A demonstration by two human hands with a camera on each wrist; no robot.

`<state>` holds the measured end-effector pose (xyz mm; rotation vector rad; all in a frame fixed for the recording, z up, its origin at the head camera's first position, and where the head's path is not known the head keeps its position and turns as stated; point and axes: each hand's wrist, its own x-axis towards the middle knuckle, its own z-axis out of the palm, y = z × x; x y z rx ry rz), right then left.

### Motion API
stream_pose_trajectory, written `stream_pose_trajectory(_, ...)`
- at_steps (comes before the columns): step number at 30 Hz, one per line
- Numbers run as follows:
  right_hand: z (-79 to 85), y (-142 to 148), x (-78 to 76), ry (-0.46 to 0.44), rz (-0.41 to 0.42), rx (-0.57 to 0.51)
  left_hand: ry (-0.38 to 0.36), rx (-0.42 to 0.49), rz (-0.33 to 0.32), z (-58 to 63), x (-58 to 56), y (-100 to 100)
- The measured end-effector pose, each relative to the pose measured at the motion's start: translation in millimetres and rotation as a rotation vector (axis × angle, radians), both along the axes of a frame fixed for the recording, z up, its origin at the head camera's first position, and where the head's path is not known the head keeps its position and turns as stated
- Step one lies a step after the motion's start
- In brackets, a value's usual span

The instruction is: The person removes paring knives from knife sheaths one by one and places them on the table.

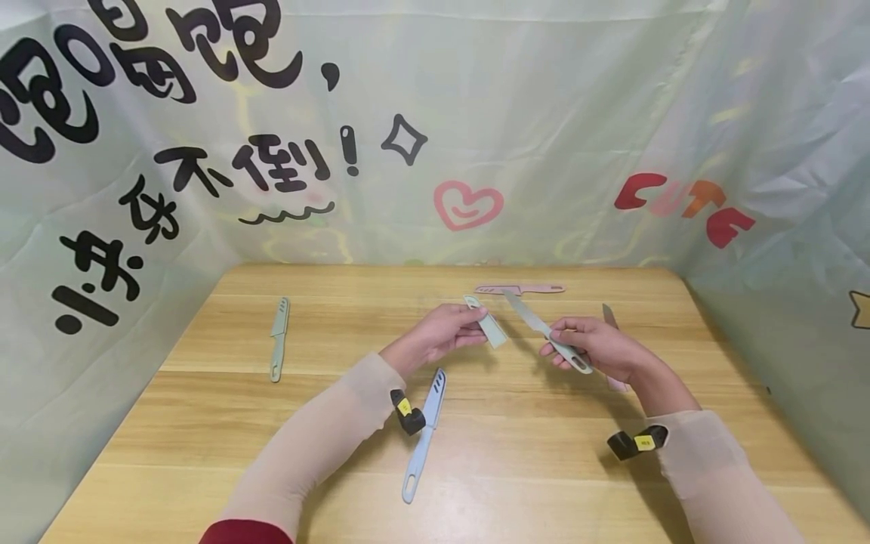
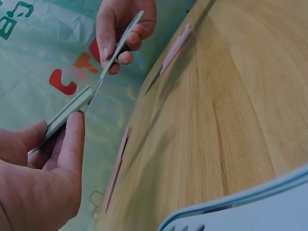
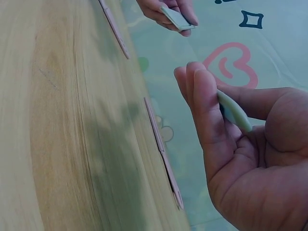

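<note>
Over the middle of the table, my left hand (image 1: 448,332) pinches a pale green knife sheath (image 1: 492,329) between thumb and fingers. To its right, my right hand (image 1: 601,347) grips a kitchen knife by its pale green handle (image 1: 569,355). The knife's bare blade (image 1: 526,313) points up and left, past the sheath, and the two look apart in the head view. In the left wrist view the blade (image 2: 97,88) lines up close to the end of the sheath (image 2: 65,113). My right palm and fingers hide most of the handle (image 3: 234,109) in the right wrist view.
A sheathed green knife (image 1: 279,340) lies at the left, a sheathed blue knife (image 1: 435,393) beneath my left forearm. A sheathed pink knife (image 1: 544,289) lies along the back edge. Partly behind my right hand is an unsheathed knife with a pink handle (image 1: 617,384). Printed curtain (image 1: 564,113) surrounds the table.
</note>
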<state>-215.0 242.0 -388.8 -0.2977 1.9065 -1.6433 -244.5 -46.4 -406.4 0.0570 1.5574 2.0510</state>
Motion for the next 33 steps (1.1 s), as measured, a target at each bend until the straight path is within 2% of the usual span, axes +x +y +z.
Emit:
stream_pose_trajectory(7,-2.6,1.0,-0.5,0.003,0.000,-0.001,-0.006,-0.012,0.013,0.1,-0.8,4.6)
stream_pose_trajectory(19,-3.3,3.2,-0.9,0.024,0.003,0.026,-0.010,0.001,-0.012,2.1,-3.7,11.2)
stream_pose_trajectory(33,0.2,2.9,-0.4,0.011,-0.034,0.040,0.006,-0.060,-0.022,-0.4,-9.6,20.6)
